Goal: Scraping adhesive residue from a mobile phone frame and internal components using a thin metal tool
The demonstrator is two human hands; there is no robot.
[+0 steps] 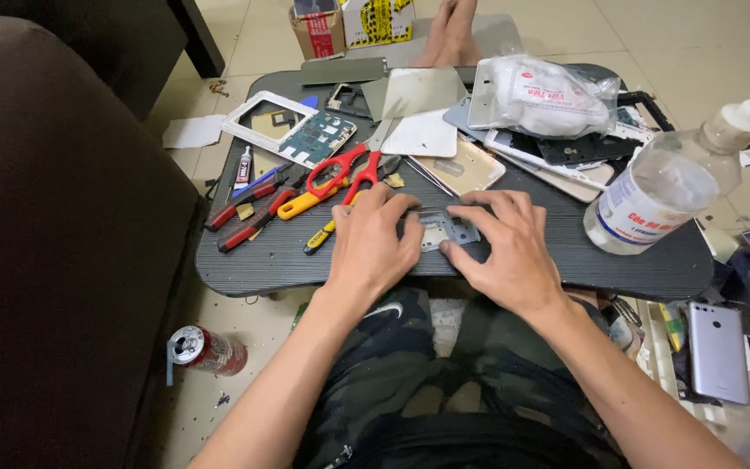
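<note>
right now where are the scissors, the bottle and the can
scissors (351, 175), head view, on the red handles
bottle (666, 187), head view, on its clear body
can (206, 349), head view, on its red side

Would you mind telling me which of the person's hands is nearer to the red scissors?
Left. The left hand lies just below the red scissors, fingertips almost at the blades; the right hand sits further right, pressing the small metal frame.

We reach both bare forearms forward and inward, our left hand (373, 243) and right hand (507, 247) lying palm-down side by side, fingers curled, fingertips nearly meeting between them.
</note>
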